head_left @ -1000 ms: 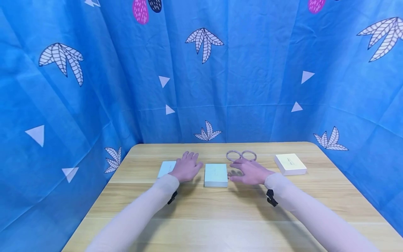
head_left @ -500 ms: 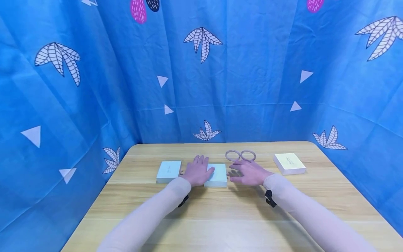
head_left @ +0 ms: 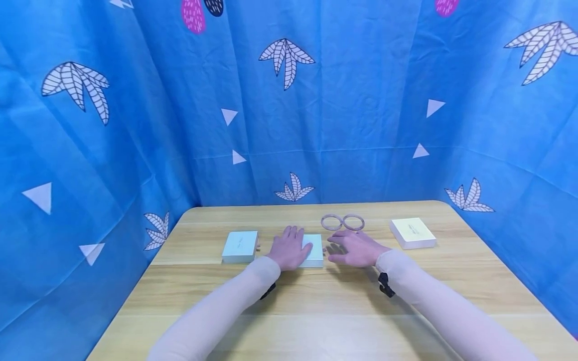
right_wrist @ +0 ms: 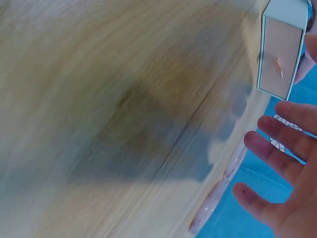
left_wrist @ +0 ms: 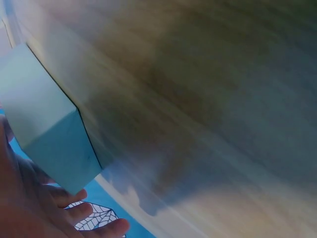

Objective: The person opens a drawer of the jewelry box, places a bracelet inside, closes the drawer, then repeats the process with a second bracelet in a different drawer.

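Observation:
My left hand (head_left: 289, 249) lies over the left part of a pale blue drawer box (head_left: 314, 250), its fingers extended. In the left wrist view the fingers reach past the end of the same box (left_wrist: 64, 153). To the right of it my right hand (head_left: 355, 249) hovers with fingers spread, apart from the box and holding nothing. The right wrist view shows the drawer front (right_wrist: 280, 54) with a small ribbon pull (right_wrist: 278, 68), beyond the right fingertips. Behind the right hand lie two pale pinkish rings (head_left: 331, 222) side by side.
Another pale blue box (head_left: 240, 245) with a small pull on its right side stands at the left. A pale yellow box (head_left: 412, 232) sits at the right. Blue patterned curtain (head_left: 293, 125) surrounds the back and sides of the wooden table (head_left: 316, 321).
My left hand has moved right, from beside the left box onto the middle box, uncovering the left box. The right hand keeps nearly the same place. The head view has shifted slightly.

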{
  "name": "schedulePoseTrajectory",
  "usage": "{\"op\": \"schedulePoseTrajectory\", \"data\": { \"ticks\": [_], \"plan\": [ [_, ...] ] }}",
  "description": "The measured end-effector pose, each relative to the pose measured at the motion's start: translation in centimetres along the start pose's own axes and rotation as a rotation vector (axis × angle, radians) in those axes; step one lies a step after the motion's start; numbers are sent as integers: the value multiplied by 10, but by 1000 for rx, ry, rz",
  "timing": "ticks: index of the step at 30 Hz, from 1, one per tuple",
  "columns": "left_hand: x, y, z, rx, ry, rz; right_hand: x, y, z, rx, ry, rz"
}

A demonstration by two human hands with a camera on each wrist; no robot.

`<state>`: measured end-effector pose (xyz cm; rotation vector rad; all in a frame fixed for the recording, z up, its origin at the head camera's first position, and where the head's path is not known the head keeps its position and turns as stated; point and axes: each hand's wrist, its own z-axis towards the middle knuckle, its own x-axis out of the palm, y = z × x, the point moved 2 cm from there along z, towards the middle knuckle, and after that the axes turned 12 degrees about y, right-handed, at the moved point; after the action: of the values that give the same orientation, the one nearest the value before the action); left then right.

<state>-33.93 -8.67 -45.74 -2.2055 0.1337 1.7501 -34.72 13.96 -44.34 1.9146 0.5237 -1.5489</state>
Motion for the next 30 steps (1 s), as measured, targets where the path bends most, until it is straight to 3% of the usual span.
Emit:
{"op": "schedulePoseTrajectory", "data": {
  "ticks": [20,30],
  "plan": [
    [8,7,15,-28,-20,-11,1,0,4,-5,11,-10],
    [9,8,15,-24,-25,-16,4,-2,7,-3,8,-18]
  ]
}}
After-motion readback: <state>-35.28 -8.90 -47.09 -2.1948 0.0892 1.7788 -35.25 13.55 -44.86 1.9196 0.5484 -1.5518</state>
